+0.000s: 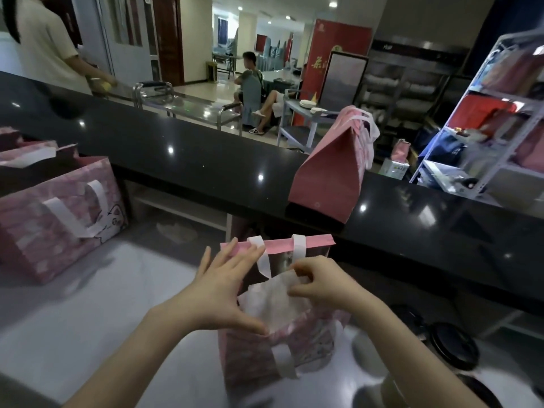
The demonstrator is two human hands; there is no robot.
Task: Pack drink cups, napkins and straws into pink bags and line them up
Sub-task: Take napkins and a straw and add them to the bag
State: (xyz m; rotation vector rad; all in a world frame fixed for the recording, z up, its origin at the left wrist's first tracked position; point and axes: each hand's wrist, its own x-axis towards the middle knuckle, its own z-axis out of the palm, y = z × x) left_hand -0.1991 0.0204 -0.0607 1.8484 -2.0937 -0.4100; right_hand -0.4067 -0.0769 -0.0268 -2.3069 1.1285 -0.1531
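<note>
Right hand (318, 285) pinching white napkin (276, 301) into pink bag (259, 351) at lower centre, left hand (217, 293) flat and spread, gripping nothing. Could easily crumple or snag on the handle (265, 260), maybe tipping the bag on that slick surface (103, 304).

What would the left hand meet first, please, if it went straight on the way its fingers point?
Probably the far rim of the open pink bag; the left hand points up and forward toward its white handles, though depth is unclear.
</note>
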